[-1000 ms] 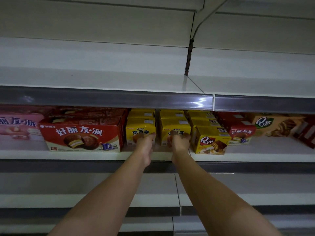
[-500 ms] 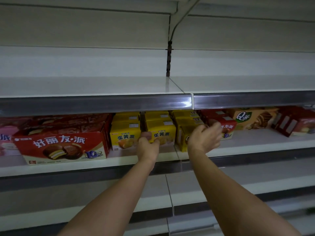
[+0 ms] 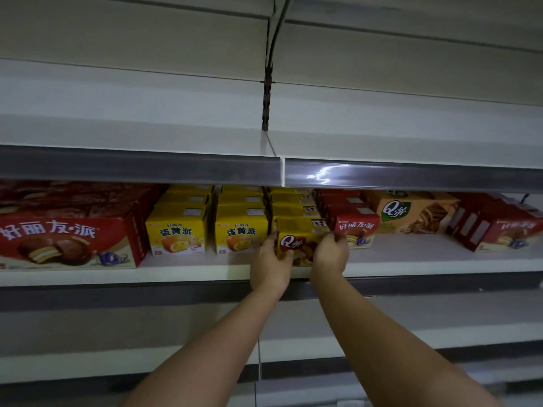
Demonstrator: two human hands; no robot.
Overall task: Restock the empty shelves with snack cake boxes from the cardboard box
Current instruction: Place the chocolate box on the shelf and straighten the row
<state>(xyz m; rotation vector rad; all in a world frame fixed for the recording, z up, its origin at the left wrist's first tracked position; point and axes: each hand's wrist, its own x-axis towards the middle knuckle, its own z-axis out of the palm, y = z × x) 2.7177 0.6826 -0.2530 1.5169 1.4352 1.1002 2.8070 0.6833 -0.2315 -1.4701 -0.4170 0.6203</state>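
Dark slotted upright [image 3: 266, 104] is running up the back btwn pale back panels [image 3: 132, 45], w/ a thin bracket arm [image 3: 279, 27] curving out near the top. Clear price strip [image 3: 141, 168] is catching white glare [image 3: 323, 174] just rt of its seam.

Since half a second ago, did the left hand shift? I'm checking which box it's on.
Yes. The left hand moved right, from the gap between the two yellow egg-yolk-pie boxes to the left side of the yellow Q box.
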